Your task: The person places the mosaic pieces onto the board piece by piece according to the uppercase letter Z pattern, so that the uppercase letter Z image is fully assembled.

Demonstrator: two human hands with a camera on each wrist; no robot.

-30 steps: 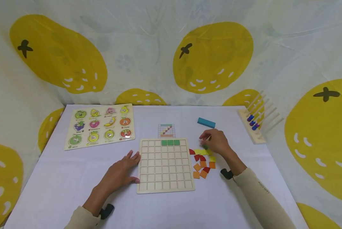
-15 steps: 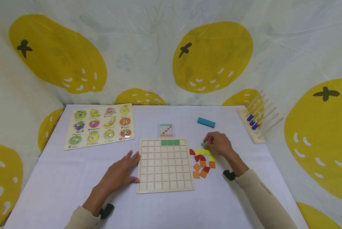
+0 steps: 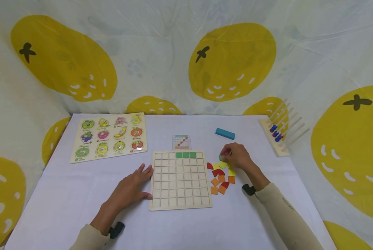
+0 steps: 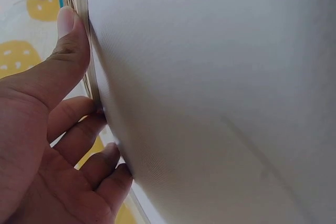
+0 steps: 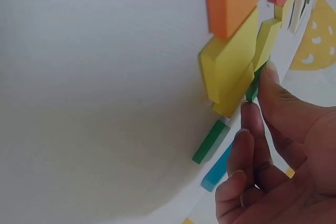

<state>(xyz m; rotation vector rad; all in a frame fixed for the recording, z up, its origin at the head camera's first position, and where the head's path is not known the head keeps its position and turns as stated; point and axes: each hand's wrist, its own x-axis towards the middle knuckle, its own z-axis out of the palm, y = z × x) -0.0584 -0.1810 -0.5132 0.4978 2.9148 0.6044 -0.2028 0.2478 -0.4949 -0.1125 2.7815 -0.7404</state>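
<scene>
My right hand (image 3: 236, 156) pinches a green square tile (image 5: 254, 85) between thumb and fingertips, at the back of a cluster of loose tiles. Another green tile (image 5: 211, 142) lies on the cloth close by in the right wrist view. Yellow tiles (image 3: 222, 165) sit just in front of the pinched one. A wooden grid board (image 3: 180, 182) lies flat in the middle, with green tiles (image 3: 185, 155) set side by side in its back row. Along the board's left edge rests my left hand (image 3: 131, 185), fingers extended and thumb touching the side.
Red tiles (image 3: 218, 172) and orange tiles (image 3: 214, 190) are scattered right of the board. Behind it lies a printed pattern card (image 3: 181, 142). A blue block (image 3: 225, 133) is farther back. A fruit puzzle (image 3: 109, 137) stands left, a pegged wooden rack (image 3: 275, 139) right.
My right hand has shifted slightly right and toward me, and the green tile now shows steadily at its fingertips. The yellow tiles beside it have spread apart. My left hand keeps its place.
</scene>
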